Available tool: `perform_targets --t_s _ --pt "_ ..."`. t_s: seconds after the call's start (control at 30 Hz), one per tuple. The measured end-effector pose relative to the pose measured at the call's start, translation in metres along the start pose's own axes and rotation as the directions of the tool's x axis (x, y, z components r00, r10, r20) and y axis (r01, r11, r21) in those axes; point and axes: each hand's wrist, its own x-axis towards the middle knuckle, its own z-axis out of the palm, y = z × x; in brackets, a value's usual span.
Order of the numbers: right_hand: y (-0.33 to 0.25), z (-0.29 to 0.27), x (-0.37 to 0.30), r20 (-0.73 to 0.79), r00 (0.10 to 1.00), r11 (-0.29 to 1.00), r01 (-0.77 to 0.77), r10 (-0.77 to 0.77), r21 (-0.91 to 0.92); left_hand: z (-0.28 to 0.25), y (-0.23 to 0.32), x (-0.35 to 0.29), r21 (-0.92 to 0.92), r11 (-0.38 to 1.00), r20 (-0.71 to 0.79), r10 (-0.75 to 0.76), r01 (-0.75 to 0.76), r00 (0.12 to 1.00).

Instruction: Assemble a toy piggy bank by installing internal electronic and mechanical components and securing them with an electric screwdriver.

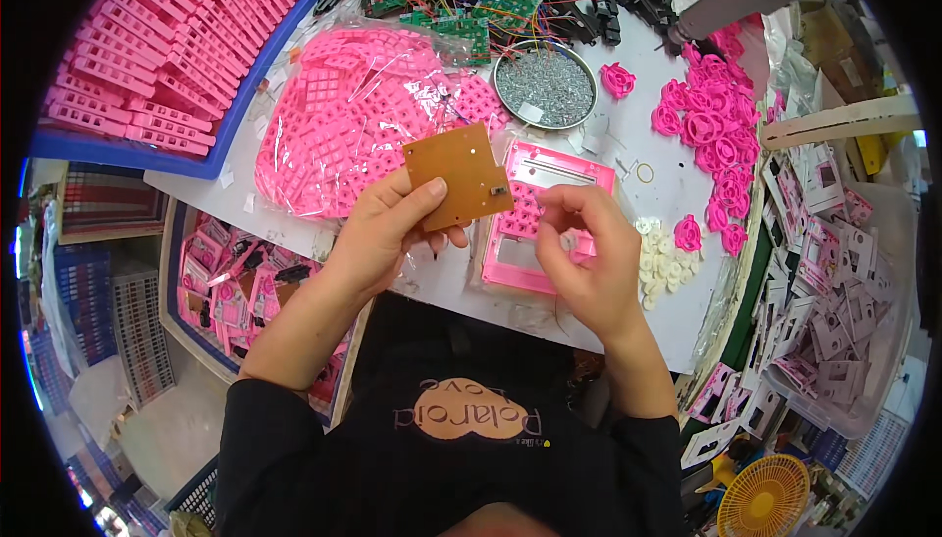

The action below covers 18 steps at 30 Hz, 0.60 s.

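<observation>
My left hand grips a square brown circuit board by its lower left side, thumb on top. A small dark switch sits near the board's right edge. Over the right side of a pink plastic housing, my right hand is loosely curled, thumb and forefinger apart, with nothing visible between them. The housing lies on the white table, partly covered by the board and my right hand. Inside it shows a pink keypad, close to my right fingertips. Whether those fingertips touch the keypad I cannot tell.
Beyond the board stand a bag of pink keypads and a round tin of small screws. Green circuit boards with wires lie farther back. Pink rings and white parts are at right; a blue crate is far left.
</observation>
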Motion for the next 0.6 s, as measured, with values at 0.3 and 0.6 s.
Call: perform_targets --t_s 0.3,0.6 --pt "0.025 -0.005 0.024 0.433 0.862 0.676 -0.485 0.263 0.555 0.016 -0.008 -0.002 -0.062 0.969 0.237 0.247 -0.239 0.94" --pt "0.014 -0.012 0.022 0.512 0.825 0.522 -0.554 0.24 0.648 0.013 -0.009 0.001 -0.112 0.985 0.258 0.154 -0.129 0.954"
